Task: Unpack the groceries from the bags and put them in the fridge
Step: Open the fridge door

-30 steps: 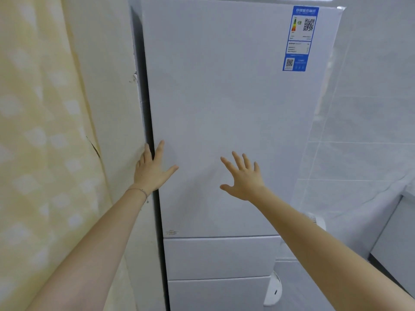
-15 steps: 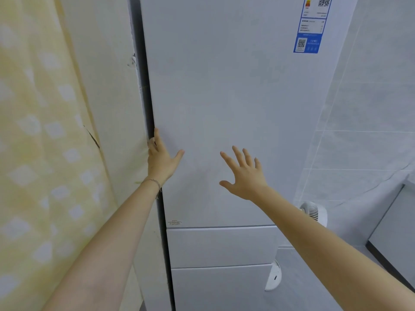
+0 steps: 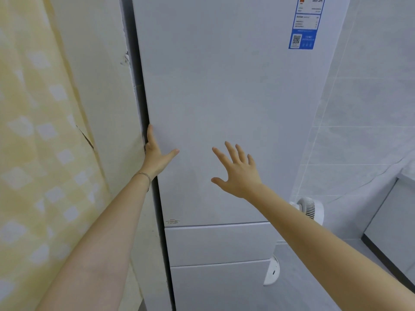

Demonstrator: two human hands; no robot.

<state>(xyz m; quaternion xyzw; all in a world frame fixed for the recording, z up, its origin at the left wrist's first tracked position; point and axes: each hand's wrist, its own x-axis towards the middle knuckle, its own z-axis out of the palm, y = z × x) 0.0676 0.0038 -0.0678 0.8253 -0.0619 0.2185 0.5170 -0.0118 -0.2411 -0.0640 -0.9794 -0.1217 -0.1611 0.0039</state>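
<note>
The fridge (image 3: 224, 90) is seen standing upright, its long axis vertical and its pale front turned toward the camera, with every door closed. Its tall upper door (image 3: 213, 63) takes up most of that front, and two shorter drawer fronts (image 3: 220, 243) are stacked below it. The upper door's left edge is held by the left hand (image 3: 156, 153): the thumb is spread flat on the door front, one finger is laid straight up along the edge, and the other fingers are hidden in the dark gap (image 3: 143, 97) beside the fridge. A thin bracelet (image 3: 143, 176) is worn on that wrist. The right hand (image 3: 238, 173) is held before the middle of the upper door, fingers straight and fanned apart, nothing in it; whether the door is touched cannot be told. A blue and white label (image 3: 304, 30) is stuck at the fridge's upper right corner. Left of the fridge a cream wall (image 3: 101, 86) and yellow patterned fabric (image 3: 33, 131) are seen. Right of it, a grey tiled wall (image 3: 370, 108) and a small white fan (image 3: 311, 209) are found, the fan low down just beside the fridge's side.
</note>
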